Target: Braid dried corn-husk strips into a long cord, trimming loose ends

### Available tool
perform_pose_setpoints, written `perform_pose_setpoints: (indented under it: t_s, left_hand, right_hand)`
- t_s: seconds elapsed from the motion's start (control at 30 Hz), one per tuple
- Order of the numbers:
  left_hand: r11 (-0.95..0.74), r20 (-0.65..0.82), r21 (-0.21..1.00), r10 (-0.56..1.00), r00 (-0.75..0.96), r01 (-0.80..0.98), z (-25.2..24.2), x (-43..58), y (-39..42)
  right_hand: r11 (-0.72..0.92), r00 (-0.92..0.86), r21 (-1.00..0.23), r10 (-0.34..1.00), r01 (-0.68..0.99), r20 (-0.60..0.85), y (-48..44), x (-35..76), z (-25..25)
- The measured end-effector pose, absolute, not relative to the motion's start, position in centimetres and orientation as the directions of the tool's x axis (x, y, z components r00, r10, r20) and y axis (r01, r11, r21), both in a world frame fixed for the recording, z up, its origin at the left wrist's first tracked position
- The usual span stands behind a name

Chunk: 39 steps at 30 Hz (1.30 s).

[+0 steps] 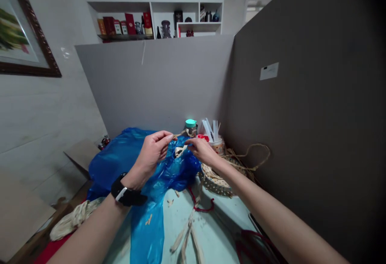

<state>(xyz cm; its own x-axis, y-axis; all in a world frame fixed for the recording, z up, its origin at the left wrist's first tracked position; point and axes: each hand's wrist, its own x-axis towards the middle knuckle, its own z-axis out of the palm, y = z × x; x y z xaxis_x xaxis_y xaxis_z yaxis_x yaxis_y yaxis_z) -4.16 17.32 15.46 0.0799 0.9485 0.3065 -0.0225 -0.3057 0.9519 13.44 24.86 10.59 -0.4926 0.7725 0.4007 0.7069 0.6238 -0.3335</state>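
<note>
A tan twisted cord (pixel 181 134) is pinched between the thumb and fingers of my left hand (pixel 154 148), and it arches to the right in front of a jar. My right hand (pixel 201 149) is just to the right, its fingertips pressed together. What it grips is too small to make out. Below and between both hands, a pale strip (pixel 180 150) lies over a crumpled blue plastic bag (pixel 123 155). Nearer to me, a braid of pale strips (pixel 189 223) and a red cord (pixel 205 209) rest on the light table (pixel 171 219).
A jar with a turquoise lid (pixel 190 124) stands behind my hands, beside a cup (pixel 217 146) of white sticks. A dotted round basket (pixel 217 183) holds more strips under my right forearm. Grey partitions (pixel 157 83) (pixel 301 127) rise behind and right. Pale rope (pixel 75 217) lies left.
</note>
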Motion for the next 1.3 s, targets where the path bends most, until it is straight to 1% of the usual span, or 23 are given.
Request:
perform_pose_setpoints:
  t_s: [0.17,0.27,0.4,0.53,0.63,0.7,0.77,0.83,0.9,1.0,1.07,1.2,1.3]
  left_hand:
    - [-0.279,0.277,0.957,0.960,0.030,0.084,15.0,-5.7,18.4]
    - [-0.259,0.258,0.960,0.966,0.024,0.106,14.4,-6.3,19.2]
    - [-0.249,0.250,0.964,0.968,-0.008,0.091,13.4,-6.7,20.1]
    - [-0.271,0.276,0.955,0.961,-0.021,0.123,12.6,-6.1,20.6]
    - [-0.270,0.277,0.946,0.961,-0.011,0.177,12.1,-5.6,20.7]
    - [-0.285,0.297,0.922,0.955,-0.008,0.263,11.9,-5.6,20.7]
    - [-0.322,0.360,0.836,0.933,-0.002,0.445,11.6,-5.7,20.8]
    - [-0.334,0.414,0.702,0.910,0.020,0.629,11.3,-5.8,21.0]
    - [-0.306,0.421,0.598,0.907,0.035,0.741,10.7,-5.7,21.2]
    - [-0.249,0.382,0.507,0.923,0.043,0.826,9.4,-5.5,21.6]
    - [-0.208,0.347,0.429,0.936,0.052,0.879,8.3,-5.3,21.7]
    - [-0.149,0.266,0.288,0.961,0.070,0.946,6.9,-5.0,21.6]
    - [-0.138,0.221,0.216,0.971,0.089,0.967,6.5,-5.0,21.4]
  right_hand:
    - [0.627,-0.575,-0.111,0.761,0.771,0.301,29.9,11.1,8.7]
    - [0.631,-0.606,-0.023,0.754,0.775,0.254,30.6,10.9,8.0]
    - [0.671,-0.660,0.045,0.713,0.740,0.234,30.1,12.6,8.3]
    - [0.728,-0.732,0.108,0.653,0.677,0.193,29.5,13.8,8.6]
    - [0.745,-0.757,0.144,0.629,0.652,0.174,29.3,13.4,8.3]
    - [0.741,-0.756,0.156,0.626,0.653,0.191,29.1,12.9,8.1]
    - [0.733,-0.748,0.164,0.625,0.661,0.222,28.9,12.6,8.2]
    - [0.721,-0.736,0.168,0.625,0.672,0.260,28.7,12.5,8.4]
    - [0.705,-0.717,0.169,0.629,0.689,0.300,28.6,12.5,8.7]
    - [0.684,-0.693,0.170,0.635,0.710,0.342,28.6,12.5,9.0]
    - [0.683,-0.693,0.171,0.637,0.710,0.337,28.6,12.2,9.0]
    - [0.730,-0.745,0.171,0.616,0.662,0.256,28.3,11.5,8.6]
    - [0.761,-0.779,0.168,0.599,0.626,0.188,28.1,11.3,8.1]
